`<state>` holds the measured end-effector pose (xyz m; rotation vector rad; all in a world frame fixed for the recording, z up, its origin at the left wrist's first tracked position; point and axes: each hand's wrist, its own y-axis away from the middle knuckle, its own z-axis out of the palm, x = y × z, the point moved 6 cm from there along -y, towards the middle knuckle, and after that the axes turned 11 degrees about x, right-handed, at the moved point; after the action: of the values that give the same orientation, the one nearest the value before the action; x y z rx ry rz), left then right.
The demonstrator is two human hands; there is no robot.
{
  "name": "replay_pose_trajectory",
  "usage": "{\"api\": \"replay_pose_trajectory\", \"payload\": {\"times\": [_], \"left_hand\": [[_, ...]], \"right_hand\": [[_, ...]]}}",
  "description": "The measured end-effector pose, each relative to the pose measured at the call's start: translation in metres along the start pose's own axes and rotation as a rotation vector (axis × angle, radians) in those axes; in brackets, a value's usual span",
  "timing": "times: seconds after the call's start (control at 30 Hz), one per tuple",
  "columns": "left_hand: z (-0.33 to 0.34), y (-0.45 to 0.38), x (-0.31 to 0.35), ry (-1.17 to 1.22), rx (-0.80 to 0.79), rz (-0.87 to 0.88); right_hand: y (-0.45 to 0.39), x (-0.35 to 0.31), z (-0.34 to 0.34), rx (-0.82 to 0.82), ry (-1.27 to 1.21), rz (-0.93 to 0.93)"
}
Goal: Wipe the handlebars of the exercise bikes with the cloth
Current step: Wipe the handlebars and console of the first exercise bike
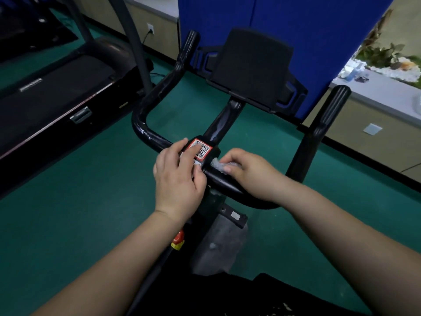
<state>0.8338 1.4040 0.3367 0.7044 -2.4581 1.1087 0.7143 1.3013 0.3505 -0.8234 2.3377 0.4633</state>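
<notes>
Both forearms come in from 6 o'clock, over dark clothing at the bottom edge. Between them, low on the bike frame: a red and yellow knob [178,241] and a grey housing [219,245].

Left hand [178,176] sits on the centre clamp [206,156] of the handlebar [145,133], fingers mostly straight and relaxed, index finger lying on the red-bordered QR sticker [200,148]. Thumb touches the bar. It grips nothing that I can see.

Right hand [245,171], at 3 o'clock of the left and just beside the clamp, has its fingers curled down over a crumpled whitish cloth [217,164], pressing it against the bar's top. Only a small part of the cloth shows, at the fingertips. How far the cloth wraps round the bar: cannot tell.

The bar curves out both ways and turns up into grips: left grip [188,47] at 11 o'clock, right grip [330,112] at 2 o'clock. A stem rises from the clamp to a black console pad [252,65] at 12 o'clock.

Floor [91,190] is green. Treadmill [57,94] at 10 o'clock, well apart from the bike. Blue partition [273,17] behind the console. Counter [376,92] at 2 o'clock, far, with a small bottle [355,70] and plants [385,54] on it. Wall socket [150,28] at 11 o'clock with a cable plugged in.
</notes>
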Motion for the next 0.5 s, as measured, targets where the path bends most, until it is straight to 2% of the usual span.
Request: {"api": "replay_pose_trajectory", "payload": {"times": [0.1, 0.23, 0.27, 0.3, 0.4, 0.43, 0.5], "left_hand": [[0.0, 0.001, 0.001, -0.015, 0.007, 0.011], [-0.001, 0.002, 0.003, -0.009, 0.011, -0.011], [-0.001, 0.002, 0.003, -0.006, 0.012, -0.017], [-0.001, 0.002, 0.004, -0.005, 0.013, -0.022], [-0.002, 0.001, 0.005, -0.001, 0.015, -0.046], [-0.002, 0.002, 0.005, -0.003, 0.016, -0.054], [-0.003, 0.002, 0.007, -0.012, 0.018, -0.061]], "right_hand": [[-0.003, 0.004, 0.003, -0.015, -0.049, -0.012], [0.005, 0.014, -0.033, -0.218, 0.046, -0.085], [0.004, 0.015, -0.042, -0.218, 0.034, -0.09], [0.0, 0.013, -0.052, -0.158, 0.01, -0.105], [-0.025, -0.004, -0.073, 0.286, -0.048, -0.221], [-0.033, -0.013, -0.072, 0.388, -0.04, -0.291], [-0.052, -0.027, -0.051, 0.389, 0.03, -0.416]]}}
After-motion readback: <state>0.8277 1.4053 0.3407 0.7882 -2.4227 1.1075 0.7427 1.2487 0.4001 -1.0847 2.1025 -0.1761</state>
